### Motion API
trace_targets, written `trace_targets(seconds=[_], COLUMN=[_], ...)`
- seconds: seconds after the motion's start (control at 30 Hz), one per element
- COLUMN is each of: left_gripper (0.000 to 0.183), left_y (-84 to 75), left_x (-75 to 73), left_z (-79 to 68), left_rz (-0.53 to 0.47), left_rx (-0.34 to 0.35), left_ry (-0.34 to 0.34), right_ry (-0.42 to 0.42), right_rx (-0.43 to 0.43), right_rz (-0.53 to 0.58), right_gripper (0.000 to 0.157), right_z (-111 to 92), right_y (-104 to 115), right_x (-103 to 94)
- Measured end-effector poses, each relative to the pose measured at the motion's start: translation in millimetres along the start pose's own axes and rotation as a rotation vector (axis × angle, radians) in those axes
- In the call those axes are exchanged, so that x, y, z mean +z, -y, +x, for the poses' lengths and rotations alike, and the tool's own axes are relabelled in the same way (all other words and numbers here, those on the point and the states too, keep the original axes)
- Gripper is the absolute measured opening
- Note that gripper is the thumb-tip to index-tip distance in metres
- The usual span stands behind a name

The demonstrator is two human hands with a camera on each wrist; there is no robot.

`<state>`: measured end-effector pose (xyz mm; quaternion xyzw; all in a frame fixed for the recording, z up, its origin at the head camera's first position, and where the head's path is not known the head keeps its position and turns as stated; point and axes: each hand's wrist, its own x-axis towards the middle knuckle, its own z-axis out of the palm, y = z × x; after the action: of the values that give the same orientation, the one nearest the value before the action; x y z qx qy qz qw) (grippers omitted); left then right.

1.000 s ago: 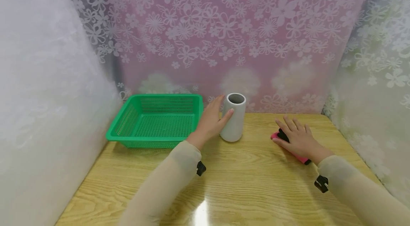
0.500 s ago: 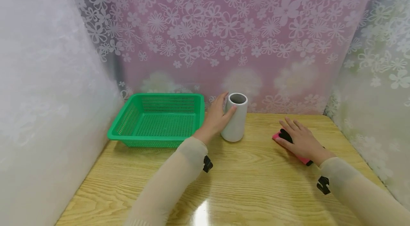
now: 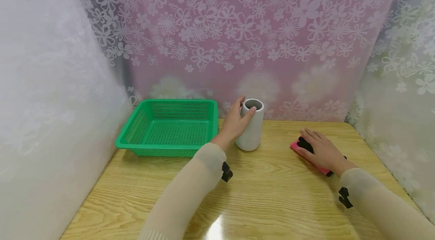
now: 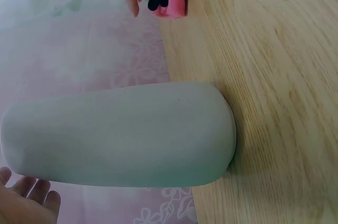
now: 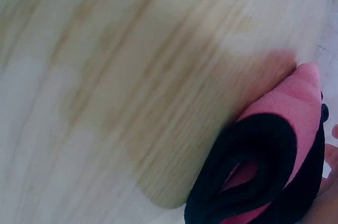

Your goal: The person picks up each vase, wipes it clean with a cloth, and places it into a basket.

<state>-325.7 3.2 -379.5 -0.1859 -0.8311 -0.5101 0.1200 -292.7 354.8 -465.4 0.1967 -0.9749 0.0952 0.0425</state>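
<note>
A tall white vase [image 3: 250, 130] with a round mouth stands upright on the wooden table [image 3: 265, 194]. My left hand [image 3: 234, 123] is at its upper left side, the thumb across the front at the rim and the fingers behind. In the left wrist view, my left fingertips [image 4: 37, 189] sit right at the vase's upper edge. My right hand [image 3: 321, 151] lies over a folded pink-and-black cloth item [image 3: 299, 146], fingers extended and thumb along its near side. Soft pink fabric with a black loop shows in the right wrist view; the hand covers much of the item in the head view.
A green perforated plastic basket [image 3: 175, 149] stands left of the vase, close to my left forearm. Behind the table hangs a pink flowered curtain [image 3: 204, 43]. White cloth walls close off the left and right sides.
My left hand has moved slightly up and right, its thumb rising to the vase's rim. My right fingers have drawn closer together over the cloth item. Vase and basket stay in place.
</note>
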Motion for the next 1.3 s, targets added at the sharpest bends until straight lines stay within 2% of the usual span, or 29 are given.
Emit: trace_targets(seconds=[0.27, 0.43, 0.67, 1.07, 1.2, 1.3], left_gripper=[0.070, 0.072, 0.073, 0.072, 0.070, 0.070], left_y=[0.0, 0.2, 0.4, 7.0, 6.4, 7.1], left_x=[4.8, 7.0, 10.7, 11.5, 12.5, 12.9], left_z=[2.1, 3.8, 5.3, 5.5, 5.8, 5.7], left_rz=[-0.101, -0.102, -0.109, -0.158, -0.179, -0.208], left_rx=[-0.066, -0.091, -0.104, -0.133, -0.151, -0.165], left_ry=[0.024, 0.031, 0.037, 0.050, 0.057, 0.065], right_ry=[-0.003, 0.015, 0.050, 0.120, 0.143, 0.130], right_rx=[0.011, 0.002, 0.006, -0.012, -0.020, -0.046], right_rz=[0.000, -0.008, 0.037, -0.012, -0.015, -0.022], right_gripper=[0.081, 0.081, 0.086, 0.086, 0.086, 0.085], right_z=[-1, -2, -4, -3, -4, -5], right_y=[-8, -12, -15, -15, -19, -23], right_x=[6.8, 14.0, 15.8, 6.8, 9.0, 13.4])
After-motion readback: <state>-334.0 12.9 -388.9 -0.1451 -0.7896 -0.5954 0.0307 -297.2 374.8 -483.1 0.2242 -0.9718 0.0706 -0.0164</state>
